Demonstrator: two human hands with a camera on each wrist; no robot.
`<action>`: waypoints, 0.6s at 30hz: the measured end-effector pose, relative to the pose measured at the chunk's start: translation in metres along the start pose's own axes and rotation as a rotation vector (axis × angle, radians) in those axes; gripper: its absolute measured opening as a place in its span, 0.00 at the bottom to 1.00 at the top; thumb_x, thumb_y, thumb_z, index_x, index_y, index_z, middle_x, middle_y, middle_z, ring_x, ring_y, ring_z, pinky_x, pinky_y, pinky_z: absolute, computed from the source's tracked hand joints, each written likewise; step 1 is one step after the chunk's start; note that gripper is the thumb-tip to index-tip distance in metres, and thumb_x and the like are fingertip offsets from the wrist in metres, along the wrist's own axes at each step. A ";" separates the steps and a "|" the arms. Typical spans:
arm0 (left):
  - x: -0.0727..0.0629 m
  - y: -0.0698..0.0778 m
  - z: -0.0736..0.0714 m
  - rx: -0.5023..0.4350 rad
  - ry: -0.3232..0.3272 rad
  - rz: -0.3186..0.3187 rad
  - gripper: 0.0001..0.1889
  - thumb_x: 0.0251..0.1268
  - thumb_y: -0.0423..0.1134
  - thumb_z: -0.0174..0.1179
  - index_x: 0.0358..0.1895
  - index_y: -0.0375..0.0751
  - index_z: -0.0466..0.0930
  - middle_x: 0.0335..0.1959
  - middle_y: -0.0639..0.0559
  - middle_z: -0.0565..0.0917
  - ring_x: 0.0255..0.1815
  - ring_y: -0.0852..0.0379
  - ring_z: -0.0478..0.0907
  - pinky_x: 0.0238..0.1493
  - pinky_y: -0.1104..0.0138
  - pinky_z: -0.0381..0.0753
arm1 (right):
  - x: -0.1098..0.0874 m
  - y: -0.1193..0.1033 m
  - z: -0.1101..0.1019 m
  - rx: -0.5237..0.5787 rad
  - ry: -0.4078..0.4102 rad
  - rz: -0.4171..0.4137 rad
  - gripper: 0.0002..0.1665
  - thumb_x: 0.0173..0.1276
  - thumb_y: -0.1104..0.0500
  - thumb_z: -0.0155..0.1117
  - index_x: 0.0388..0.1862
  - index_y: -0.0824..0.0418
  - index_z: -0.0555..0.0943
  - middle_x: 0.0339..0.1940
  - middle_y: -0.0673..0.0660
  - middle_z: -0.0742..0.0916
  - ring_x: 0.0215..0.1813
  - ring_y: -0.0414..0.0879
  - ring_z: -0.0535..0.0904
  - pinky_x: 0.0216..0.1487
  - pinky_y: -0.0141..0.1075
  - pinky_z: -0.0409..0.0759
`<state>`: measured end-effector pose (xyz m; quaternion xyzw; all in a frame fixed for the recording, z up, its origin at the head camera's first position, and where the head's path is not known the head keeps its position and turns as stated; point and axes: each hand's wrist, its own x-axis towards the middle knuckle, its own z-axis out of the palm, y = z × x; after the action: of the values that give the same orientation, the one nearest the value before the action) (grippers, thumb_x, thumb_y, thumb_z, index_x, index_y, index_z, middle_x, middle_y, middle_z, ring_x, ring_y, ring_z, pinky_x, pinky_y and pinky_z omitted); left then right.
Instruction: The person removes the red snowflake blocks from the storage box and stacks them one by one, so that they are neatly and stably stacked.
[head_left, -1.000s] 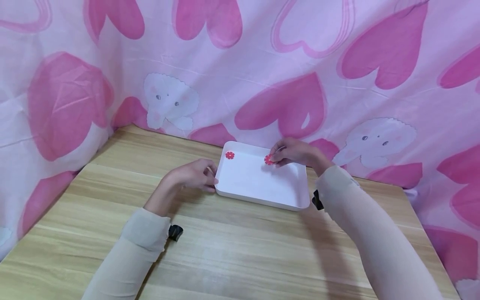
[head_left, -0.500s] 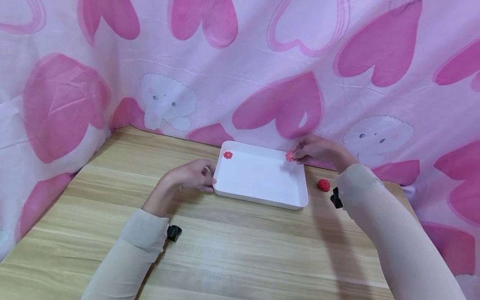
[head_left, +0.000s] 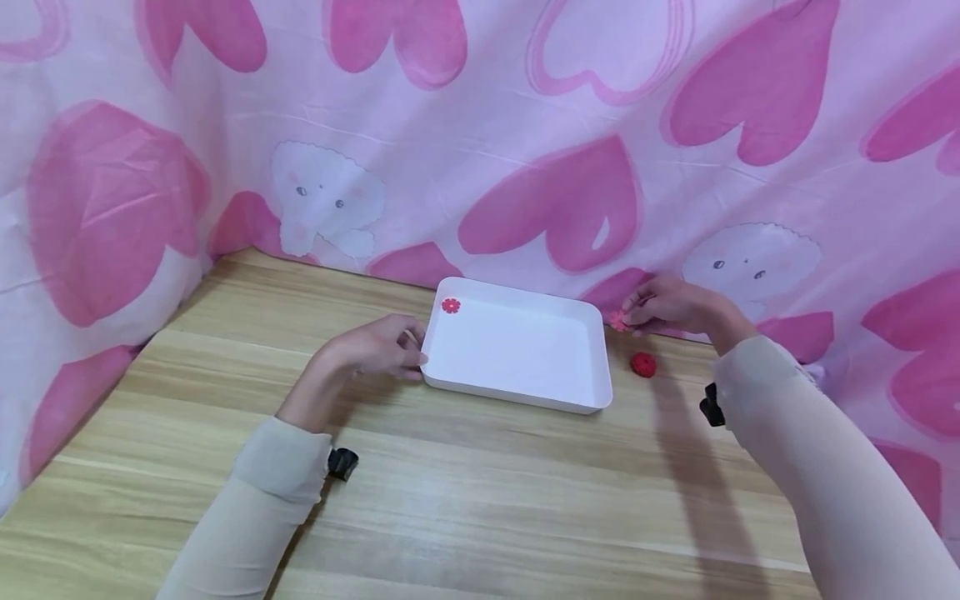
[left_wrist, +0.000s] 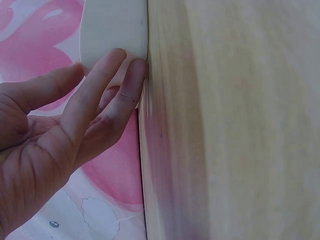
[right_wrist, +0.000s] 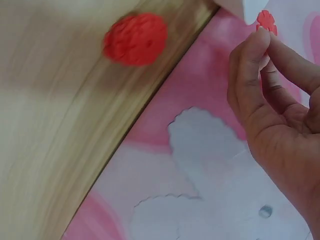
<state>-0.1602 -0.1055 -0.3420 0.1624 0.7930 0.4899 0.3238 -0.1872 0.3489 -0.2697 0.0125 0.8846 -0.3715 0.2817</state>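
Observation:
A white tray [head_left: 517, 350] stands near the table's back edge, with one red flower-shaped disc [head_left: 451, 306] in its far left corner. My left hand [head_left: 382, 346] holds the tray's left side, thumb at the rim and fingertips on the outer wall [left_wrist: 112, 30]. My right hand [head_left: 675, 304] is beyond the tray's right end, in the air. Between thumb and fingers it pinches a second red flower-shaped disc [right_wrist: 266, 21], partly covered by the fingertips. Below that hand, on the table, sits a red ball of notched pieces [head_left: 642, 364], apart from the tray.
The wooden table [head_left: 450, 500] ends at the back against a pink curtain [head_left: 420, 167] printed with hearts. A black clip-like mount [head_left: 342, 464] sits at the left wrist, another black mount [head_left: 712, 405] at the right.
My right hand has moved right with the pinched disc, from above the tray to past its right end. The red ball has come into view. The left hand stays at the tray.

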 end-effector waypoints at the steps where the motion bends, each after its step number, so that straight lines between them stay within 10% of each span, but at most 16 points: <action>1: 0.000 0.000 0.000 -0.002 0.001 0.002 0.15 0.78 0.24 0.57 0.62 0.20 0.71 0.50 0.32 0.82 0.46 0.50 0.88 0.55 0.60 0.93 | -0.002 0.003 -0.002 0.000 -0.004 -0.001 0.15 0.79 0.69 0.61 0.58 0.78 0.76 0.40 0.52 0.88 0.39 0.42 0.85 0.46 0.32 0.91; 18: -0.003 -0.001 -0.002 -0.002 -0.013 0.015 0.17 0.79 0.25 0.58 0.64 0.20 0.70 0.53 0.31 0.81 0.49 0.48 0.87 0.56 0.60 0.93 | -0.014 0.055 -0.004 0.024 -0.049 0.130 0.13 0.78 0.70 0.63 0.56 0.76 0.77 0.42 0.54 0.86 0.42 0.40 0.84 0.48 0.32 0.91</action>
<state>-0.1595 -0.1090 -0.3409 0.1713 0.7891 0.4921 0.3253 -0.1646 0.3942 -0.2961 0.0641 0.8703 -0.3632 0.3265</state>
